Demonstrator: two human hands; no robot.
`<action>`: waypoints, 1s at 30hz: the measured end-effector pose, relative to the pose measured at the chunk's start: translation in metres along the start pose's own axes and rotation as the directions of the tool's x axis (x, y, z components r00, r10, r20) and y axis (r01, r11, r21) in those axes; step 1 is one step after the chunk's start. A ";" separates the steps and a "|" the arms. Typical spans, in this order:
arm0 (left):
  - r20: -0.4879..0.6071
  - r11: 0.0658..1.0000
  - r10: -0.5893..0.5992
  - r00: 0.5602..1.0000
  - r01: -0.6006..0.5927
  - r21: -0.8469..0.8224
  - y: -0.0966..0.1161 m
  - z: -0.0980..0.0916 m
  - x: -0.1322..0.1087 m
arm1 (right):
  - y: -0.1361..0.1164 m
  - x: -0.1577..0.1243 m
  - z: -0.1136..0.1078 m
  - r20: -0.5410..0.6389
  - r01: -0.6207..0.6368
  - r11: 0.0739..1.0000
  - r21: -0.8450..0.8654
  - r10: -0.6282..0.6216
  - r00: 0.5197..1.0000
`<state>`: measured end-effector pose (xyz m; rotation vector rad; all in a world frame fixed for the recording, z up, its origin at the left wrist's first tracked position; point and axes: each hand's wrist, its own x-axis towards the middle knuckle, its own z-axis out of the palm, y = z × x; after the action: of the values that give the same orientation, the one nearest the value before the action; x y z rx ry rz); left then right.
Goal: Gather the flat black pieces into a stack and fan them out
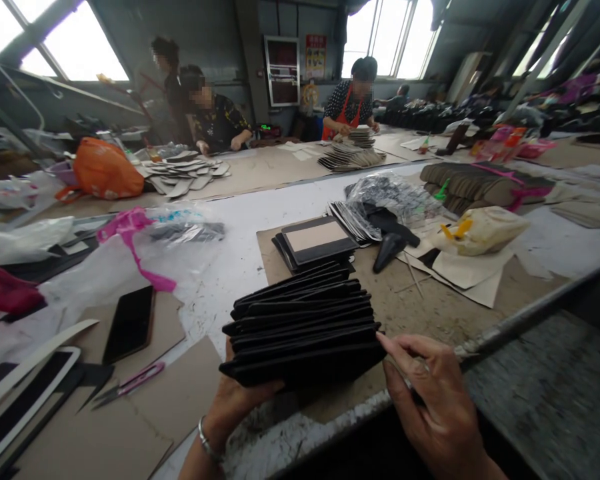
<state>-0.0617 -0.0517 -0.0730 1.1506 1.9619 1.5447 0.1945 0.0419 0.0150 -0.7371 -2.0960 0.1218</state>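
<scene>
A thick stack of black flat panels is held on edge, slightly fanned, just above the near table edge. My left hand grips it from the left and below; the thumb lies along the front panel and the other fingers are mostly hidden behind. At the stack's right end, my right hand touches a corner with its index fingertip, the thumb apart below it. Behind the held stack lies a second pile of dark panels, its top one bearing a beige rectangle.
On the left are a black phone, pink-handled thread snips and pink plastic strips. To the right lie a crumpled clear bag and a cream bag. Co-workers handle stacked pieces across the table.
</scene>
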 end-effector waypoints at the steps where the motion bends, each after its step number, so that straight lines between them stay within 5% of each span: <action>1: -0.003 1.000 0.013 1.000 -0.013 0.020 -0.002 0.000 -0.001 | 0.000 -0.001 0.000 -0.006 -0.003 1.000 0.003 0.003 1.000; 10: 0.021 0.969 0.116 0.993 -0.118 0.217 -0.042 -0.011 -0.002 | -0.004 -0.012 -0.003 -0.003 -0.027 0.994 0.105 0.027 1.000; 17: 0.161 0.961 0.152 0.975 -0.184 0.209 -0.030 -0.015 0.000 | -0.004 -0.007 -0.009 0.011 -0.086 0.988 0.132 0.085 0.996; 30: 0.134 0.858 0.219 0.966 -0.256 0.446 -0.032 -0.021 -0.003 | -0.002 -0.001 -0.002 0.141 -0.223 0.956 0.192 0.198 0.970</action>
<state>-0.0867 -0.0683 -0.0964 1.6730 2.2717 1.1360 0.1953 0.0399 0.0163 -0.8414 -2.0729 0.5061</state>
